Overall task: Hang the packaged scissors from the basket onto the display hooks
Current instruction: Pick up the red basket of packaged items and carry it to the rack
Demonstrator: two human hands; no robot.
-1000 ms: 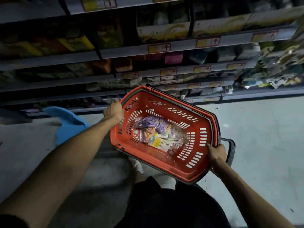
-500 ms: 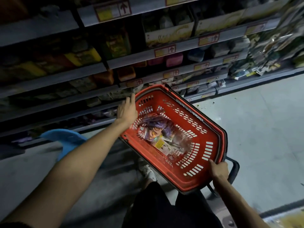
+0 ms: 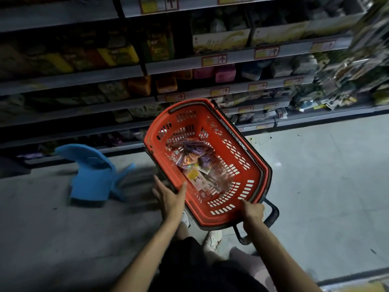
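1. the red basket (image 3: 255, 175) is held up over the grey floor (image 3: 326, 175), tilted, with its far end toward the shelves (image 3: 84, 76).
2. the scissors packs (image 3: 196, 165) lie in a loose overlapping heap on the basket's bottom, nearer its left wall. all of them are inside the basket.
3. the left hand (image 3: 170, 197) grips the basket's near-left rim. its thumb is hooked over the edge into the inside and its fingers are spread along the outside wall.
4. the right hand (image 3: 252, 209) is clamped on the near-right corner of the rim, with its fingers curled over the edge.
5. a black handle (image 3: 273, 211) hangs down from that near end, just beside the right hand.
6. a blue stool (image 3: 90, 175) is on the floor left of the basket, apart from it and near the foot of the shelves. it is blurred, so i cannot tell how it stands.
7. the shelves run across the back, full of dim goods, with price tags (image 3: 214, 60) along their edges.
8. at far right, hanging packs (image 3: 357, 66) are too blurred to tell what they are.
9. a white shoe (image 3: 213, 237) shows under the basket's near end.
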